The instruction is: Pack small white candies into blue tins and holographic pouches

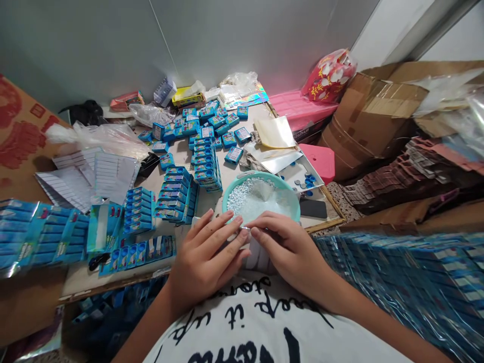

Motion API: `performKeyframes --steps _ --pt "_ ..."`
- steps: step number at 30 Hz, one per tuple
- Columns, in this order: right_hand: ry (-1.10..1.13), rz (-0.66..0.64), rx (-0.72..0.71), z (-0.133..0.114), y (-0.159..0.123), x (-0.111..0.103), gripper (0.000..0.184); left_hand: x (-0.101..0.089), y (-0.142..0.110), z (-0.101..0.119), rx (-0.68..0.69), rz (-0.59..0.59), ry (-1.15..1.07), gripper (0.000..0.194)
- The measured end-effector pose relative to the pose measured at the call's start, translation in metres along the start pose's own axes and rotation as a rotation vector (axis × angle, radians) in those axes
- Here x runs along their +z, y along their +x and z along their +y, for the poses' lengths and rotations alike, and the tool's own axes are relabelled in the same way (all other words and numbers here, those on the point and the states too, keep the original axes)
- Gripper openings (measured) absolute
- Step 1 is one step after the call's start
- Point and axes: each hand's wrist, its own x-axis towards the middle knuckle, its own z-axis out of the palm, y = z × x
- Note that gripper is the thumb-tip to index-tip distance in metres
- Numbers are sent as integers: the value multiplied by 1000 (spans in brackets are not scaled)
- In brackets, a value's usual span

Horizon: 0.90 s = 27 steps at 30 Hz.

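Observation:
My left hand [214, 252] lies over the near edge of the table, palm down, with its fingers stretched out and slightly apart. Thumb and index finger of my right hand [285, 244] pinch a small shiny whitish piece [245, 228] beside the left fingertips; its kind is too small to tell. Just beyond both hands stands a turquoise bowl [295, 199] with many small white pellets [242, 194] and a cloudy clear plastic sheet or bag [264, 194] in it. Whitish strips [259, 256] show below the hands, partly hidden.
Small blue boxes [187, 126] lie heaped behind the bowl. Stacked blue packs [176, 194] stand left, near folded white sheets [113, 174]. A dark phone-like slab [313, 208] and blue caps [310, 180] lie right. Large cardboard boxes [363, 126] and wrapped blue packs [408, 282] crowd the right side.

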Motion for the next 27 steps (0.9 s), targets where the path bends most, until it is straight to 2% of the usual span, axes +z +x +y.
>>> performKeyframes --steps 5,9,12,15,17,18,21,24,26,27 --pt "61 6 26 4 1 0 22 3 -6 -2 37 -21 -46 32" --pt "116 25 74 5 7 0 19 8 -8 2 -30 3 -304 21" --pt "165 46 184 25 20 0 22 13 -9 7 -319 189 -604 16" --pt "165 152 302 74 42 0 33 17 -13 0 -751 449 -757 9" --pt "-35 196 365 115 56 -1 34 17 -18 -15 -975 581 -769 16" --pt "-208 146 423 134 61 0 35 15 -20 -24 -1055 622 -760 20" --pt "-543 12 568 173 68 6 31 5 -28 -50 -1167 674 -724 39" --pt "-739 88 559 171 70 20 32 -11 -34 -67 -1191 684 -729 54" --pt "-803 136 402 148 75 32 38 -21 -37 -74 -1195 700 -758 58" --pt "-766 123 287 131 79 40 38 -26 -39 -77 -1197 709 -776 60"
